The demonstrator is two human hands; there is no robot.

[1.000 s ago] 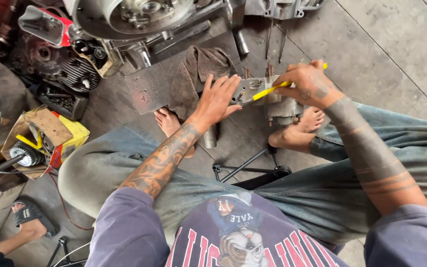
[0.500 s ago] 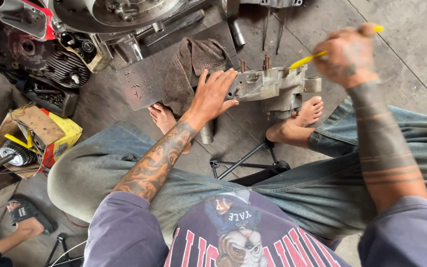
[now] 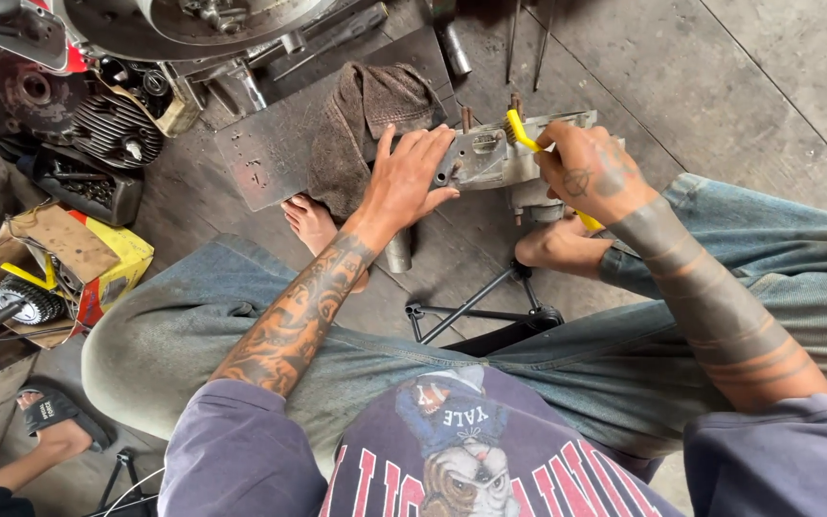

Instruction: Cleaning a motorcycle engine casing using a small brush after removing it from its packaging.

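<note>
Your right hand (image 3: 591, 172), clamped on the yellow brush (image 3: 528, 139), has dropped back onto the metal casing (image 3: 490, 158); your left hand (image 3: 409, 182) still presses it flat, fingers apart.

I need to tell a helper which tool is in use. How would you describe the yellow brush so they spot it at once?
Start at the grey metal engine casing on the floor between the person's bare feet. The right hand grips the yellow brush against the casing's top. It is the only bright yellow, slim-handled thing there; the left hand just steadies the casing.

right hand (image 3: 591, 172) dropped back onto engine casing (image 3: 500, 158) (yellow brush (image 3: 525, 134) now bristles-down, was raised).
</note>
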